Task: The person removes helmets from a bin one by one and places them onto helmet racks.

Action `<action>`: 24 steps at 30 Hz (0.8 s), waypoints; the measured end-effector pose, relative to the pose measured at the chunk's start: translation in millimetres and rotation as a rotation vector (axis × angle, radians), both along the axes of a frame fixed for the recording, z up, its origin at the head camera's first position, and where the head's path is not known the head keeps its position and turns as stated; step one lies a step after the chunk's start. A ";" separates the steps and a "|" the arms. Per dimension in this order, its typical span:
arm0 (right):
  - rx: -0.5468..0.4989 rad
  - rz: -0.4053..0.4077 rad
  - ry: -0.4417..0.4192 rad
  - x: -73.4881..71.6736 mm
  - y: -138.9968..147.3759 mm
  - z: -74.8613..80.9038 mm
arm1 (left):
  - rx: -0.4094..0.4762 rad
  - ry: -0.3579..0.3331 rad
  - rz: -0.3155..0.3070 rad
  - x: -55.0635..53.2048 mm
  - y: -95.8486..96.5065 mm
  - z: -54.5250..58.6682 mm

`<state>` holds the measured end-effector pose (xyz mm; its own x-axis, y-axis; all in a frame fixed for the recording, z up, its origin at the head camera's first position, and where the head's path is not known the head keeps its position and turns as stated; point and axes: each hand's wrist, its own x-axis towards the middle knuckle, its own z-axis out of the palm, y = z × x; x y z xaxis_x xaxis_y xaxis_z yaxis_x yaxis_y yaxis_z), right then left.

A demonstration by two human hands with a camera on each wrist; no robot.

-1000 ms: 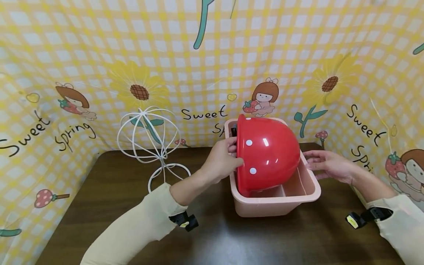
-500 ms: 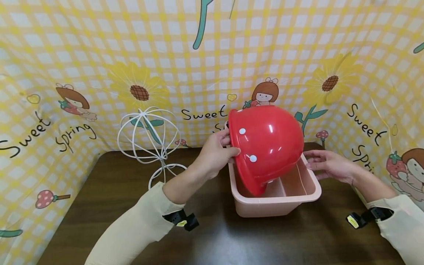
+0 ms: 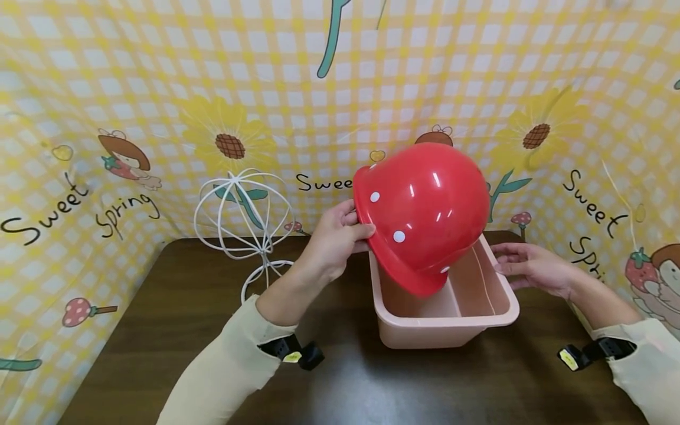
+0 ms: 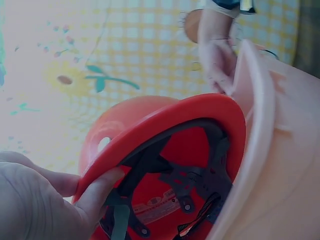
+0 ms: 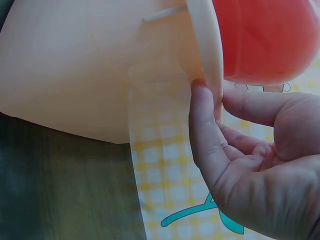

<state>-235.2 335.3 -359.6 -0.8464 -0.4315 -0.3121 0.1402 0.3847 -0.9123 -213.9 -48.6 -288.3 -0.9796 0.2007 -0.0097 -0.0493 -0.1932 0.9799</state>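
A red hard hat (image 3: 430, 206) with white round studs is tilted above the pink plastic bin (image 3: 446, 321), its dome toward the right. My left hand (image 3: 334, 242) grips the hat's brim at its left side. In the left wrist view the hat's inside shows a dark harness (image 4: 195, 180) and straps, and the thumb lies over the rim. At the bin's right side my right hand (image 3: 536, 268) pinches the rim between thumb and fingers, as the right wrist view shows (image 5: 250, 145). Part of the bin's far rim is hidden behind the hat.
A white wire stand (image 3: 244, 224) with a globe-shaped top stands on the dark wooden table (image 3: 340, 378), left of the bin. Behind the table hangs a yellow checked cloth (image 3: 297, 88) with flower prints.
My left hand has raised the hard hat up out of the bin and turned it, so its brim now slants downward to the right. My right hand stays at the bin's rim.
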 end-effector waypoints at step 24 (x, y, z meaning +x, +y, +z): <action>-0.783 -0.070 0.135 31.2 -77.5 30.1 | 0.370 0.067 0.039 -13.1 -0.6 1.0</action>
<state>-204.0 257.7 -329.5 -0.8884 -0.4274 0.1675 0.0090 -0.3811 -0.9245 -227.0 -49.2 -287.3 -0.9826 0.1412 0.1207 0.0268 -0.5348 0.8446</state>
